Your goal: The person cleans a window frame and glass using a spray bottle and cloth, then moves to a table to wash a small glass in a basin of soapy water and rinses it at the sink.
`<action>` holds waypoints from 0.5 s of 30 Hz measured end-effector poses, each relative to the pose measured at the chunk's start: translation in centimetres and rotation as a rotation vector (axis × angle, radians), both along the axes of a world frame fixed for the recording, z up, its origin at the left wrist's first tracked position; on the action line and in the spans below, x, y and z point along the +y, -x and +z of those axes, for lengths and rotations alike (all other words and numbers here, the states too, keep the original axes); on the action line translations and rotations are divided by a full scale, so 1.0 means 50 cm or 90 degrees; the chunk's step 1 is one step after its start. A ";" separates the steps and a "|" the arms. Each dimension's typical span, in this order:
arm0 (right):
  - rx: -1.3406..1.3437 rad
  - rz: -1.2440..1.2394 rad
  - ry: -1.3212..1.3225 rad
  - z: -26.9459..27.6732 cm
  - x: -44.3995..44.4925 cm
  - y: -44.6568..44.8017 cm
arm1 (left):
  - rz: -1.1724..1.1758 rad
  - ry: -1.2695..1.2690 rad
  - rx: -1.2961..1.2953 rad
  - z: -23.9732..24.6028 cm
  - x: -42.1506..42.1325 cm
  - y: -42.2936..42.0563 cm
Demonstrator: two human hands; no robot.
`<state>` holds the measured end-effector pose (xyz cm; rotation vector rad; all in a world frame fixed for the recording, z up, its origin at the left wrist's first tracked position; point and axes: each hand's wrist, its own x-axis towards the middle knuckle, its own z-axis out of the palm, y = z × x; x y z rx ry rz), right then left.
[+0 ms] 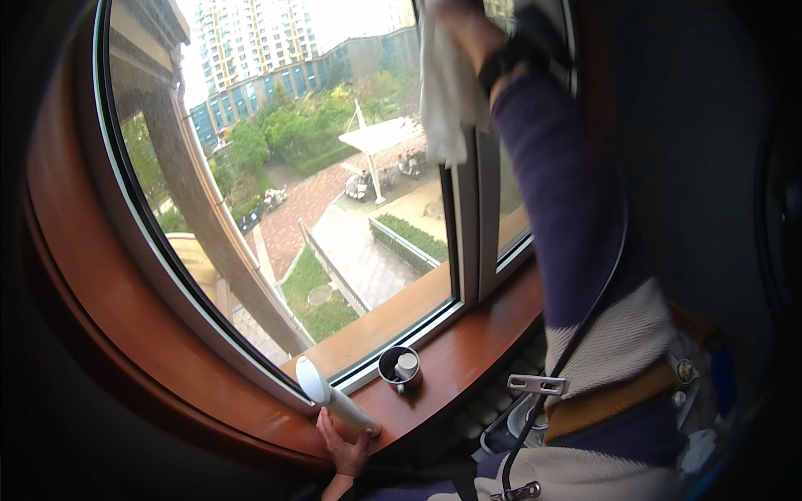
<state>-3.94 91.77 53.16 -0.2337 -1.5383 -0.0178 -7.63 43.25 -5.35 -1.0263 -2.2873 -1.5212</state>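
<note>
At the bottom, my left hand (348, 448) grips a tall pale cylinder (341, 401) on the wooden windowsill, its fingers and thumb around the lower part. The cylinder has a white oval end and leans in this view. My right arm reaches up across the window. At the top edge my right hand (460, 15), blurred and partly cut off, holds a white cloth (442, 100) that hangs down over the window frame and glass. A dark mug (410, 381) with a white object (407, 363) inside stands on the sill, right of the cylinder.
A large window pane (301, 206) sits in a grey frame (467, 250) above the reddish-brown sill (463, 357). Below the sill are dark radiator-like ribs (479, 410) and a clear container (526, 419). A black cord (583, 325) with a metal buckle (537, 384) hangs before my sleeve.
</note>
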 end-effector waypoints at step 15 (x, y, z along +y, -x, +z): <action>0.051 0.009 -0.042 -0.454 -0.029 -0.019 | -0.011 -0.009 -0.003 0.016 0.000 -0.011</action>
